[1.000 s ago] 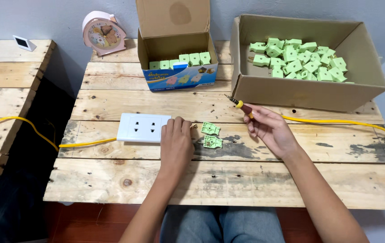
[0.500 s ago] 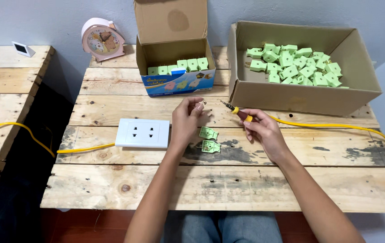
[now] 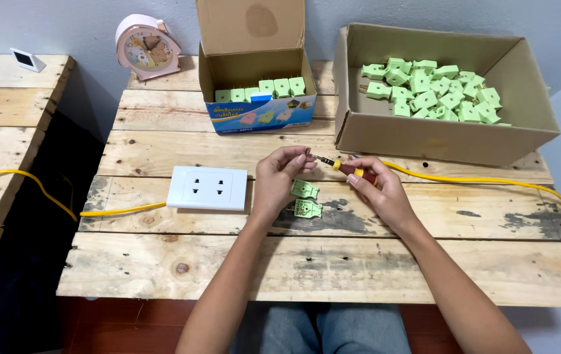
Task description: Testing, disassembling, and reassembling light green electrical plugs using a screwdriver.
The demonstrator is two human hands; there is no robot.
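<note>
Left hand (image 3: 279,176) lifted off white socket plate (image 3: 207,187), fingertips now pinched at screwdriver (image 3: 349,170) tip; right hand (image 3: 377,190) grips handle; green plug halves (image 3: 306,199) right of plate, open.

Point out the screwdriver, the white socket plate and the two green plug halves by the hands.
screwdriver (image 3: 349,170): head view, on its red and yellow handle.
white socket plate (image 3: 207,187): head view, middle of its face.
green plug halves (image 3: 307,198): head view, between the two pieces' near edges.
</note>
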